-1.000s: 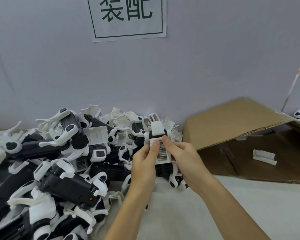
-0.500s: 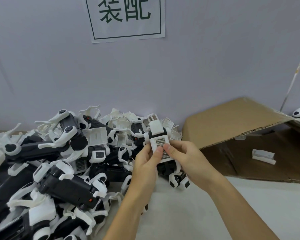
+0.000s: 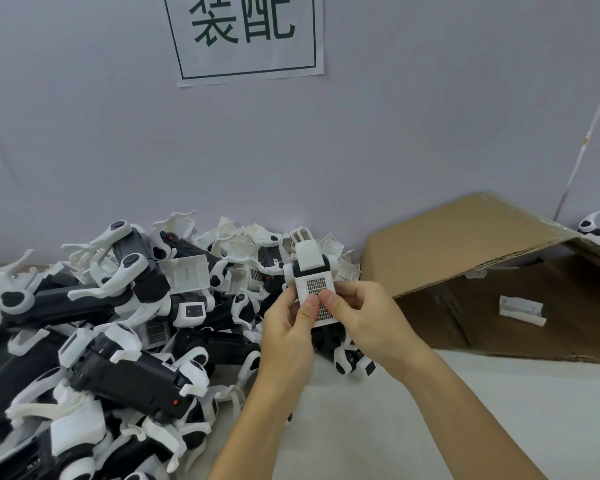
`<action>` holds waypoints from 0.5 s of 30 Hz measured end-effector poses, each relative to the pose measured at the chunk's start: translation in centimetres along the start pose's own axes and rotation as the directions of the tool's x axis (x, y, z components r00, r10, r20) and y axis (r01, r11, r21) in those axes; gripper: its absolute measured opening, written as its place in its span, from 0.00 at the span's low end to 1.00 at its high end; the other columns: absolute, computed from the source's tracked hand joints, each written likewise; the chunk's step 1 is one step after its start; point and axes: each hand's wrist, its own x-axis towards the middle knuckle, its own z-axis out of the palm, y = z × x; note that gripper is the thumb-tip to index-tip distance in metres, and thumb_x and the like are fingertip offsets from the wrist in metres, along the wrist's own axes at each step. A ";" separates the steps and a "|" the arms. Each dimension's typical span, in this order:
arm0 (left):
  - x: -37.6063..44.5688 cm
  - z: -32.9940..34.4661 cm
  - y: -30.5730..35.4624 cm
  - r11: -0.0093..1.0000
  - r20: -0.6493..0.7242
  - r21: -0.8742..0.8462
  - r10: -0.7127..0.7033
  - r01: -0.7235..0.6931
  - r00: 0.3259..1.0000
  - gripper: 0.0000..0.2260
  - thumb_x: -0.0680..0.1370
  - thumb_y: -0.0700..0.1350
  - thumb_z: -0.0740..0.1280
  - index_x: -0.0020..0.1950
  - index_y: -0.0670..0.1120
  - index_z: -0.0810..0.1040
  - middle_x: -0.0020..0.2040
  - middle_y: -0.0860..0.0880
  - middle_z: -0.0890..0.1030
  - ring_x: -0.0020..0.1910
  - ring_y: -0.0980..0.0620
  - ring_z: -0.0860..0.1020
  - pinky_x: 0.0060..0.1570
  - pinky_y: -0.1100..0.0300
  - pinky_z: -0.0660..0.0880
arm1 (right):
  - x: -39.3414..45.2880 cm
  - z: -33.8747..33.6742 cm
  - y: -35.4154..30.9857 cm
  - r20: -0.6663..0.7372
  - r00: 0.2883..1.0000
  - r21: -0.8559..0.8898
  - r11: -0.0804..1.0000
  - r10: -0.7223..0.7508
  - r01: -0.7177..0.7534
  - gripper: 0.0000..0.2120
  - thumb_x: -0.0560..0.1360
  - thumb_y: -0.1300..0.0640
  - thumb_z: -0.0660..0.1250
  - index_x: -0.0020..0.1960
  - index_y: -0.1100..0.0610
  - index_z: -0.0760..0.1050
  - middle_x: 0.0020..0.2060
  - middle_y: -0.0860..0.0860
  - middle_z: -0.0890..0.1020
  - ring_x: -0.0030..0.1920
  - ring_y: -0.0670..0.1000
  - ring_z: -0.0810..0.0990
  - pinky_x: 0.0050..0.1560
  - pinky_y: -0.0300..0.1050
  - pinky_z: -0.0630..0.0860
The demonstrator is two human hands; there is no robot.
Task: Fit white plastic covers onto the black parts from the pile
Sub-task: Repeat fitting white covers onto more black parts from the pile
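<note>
Hands meet at mid-frame, raised just above the counter (image 3: 430, 410), both on one black part (image 3: 326, 336). Left hand (image 3: 286, 332) curls round its left side, thumb laid on the white cover (image 3: 317, 292). Right hand (image 3: 371, 317) grips from the right, thumb pressing the cover's grille beside the left thumb; the two thumb tips touch or nearly touch. Cover sits on top of the black part, grille facing up, a white block and a small open frame standing at its far end. White rounded feet of the part hang below the right hand, near the counter cloth.

Pile (image 3: 111, 341) of black parts and loose white pieces fills the left side of the counter, heaped against the wall, its right edge just beside the left hand. Open cardboard box (image 3: 465, 244) lies on its side to the right, with one small white piece (image 3: 522, 310) inside. Paper sign (image 3: 246, 36) with green characters is stuck on the wall above. Thin white rod (image 3: 582, 133) leans at far right.
</note>
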 end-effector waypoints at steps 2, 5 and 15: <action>0.1 -0.2 0.3 0.999 0.006 -0.032 -0.015 0.016 1.000 0.13 0.83 0.38 0.60 0.63 0.43 0.80 0.56 0.47 0.85 0.59 0.51 0.82 0.59 0.59 0.77 | 0.1 0.4 0.0 -0.002 1.000 -0.008 1.000 0.005 -0.005 0.10 0.83 0.57 0.63 0.60 0.52 0.81 0.53 0.44 0.86 0.55 0.40 0.83 0.55 0.33 0.76; 0.1 -0.5 0.7 1.000 -0.004 0.002 -0.011 0.011 1.000 0.12 0.83 0.42 0.62 0.62 0.48 0.82 0.54 0.50 0.86 0.58 0.54 0.82 0.59 0.60 0.76 | 0.1 0.5 -0.2 -0.004 1.000 0.008 1.000 -0.007 0.007 0.10 0.82 0.54 0.64 0.61 0.49 0.80 0.53 0.44 0.86 0.55 0.42 0.83 0.57 0.37 0.77; 0.5 -0.5 0.1 0.992 -0.125 -0.068 -0.116 0.108 0.985 0.12 0.84 0.47 0.61 0.50 0.45 0.83 0.45 0.48 0.85 0.49 0.50 0.82 0.48 0.60 0.77 | -0.6 2.2 -2.0 -0.075 0.960 -0.599 0.782 -0.270 0.173 0.15 0.80 0.50 0.60 0.37 0.54 0.73 0.30 0.46 0.75 0.34 0.49 0.72 0.39 0.49 0.73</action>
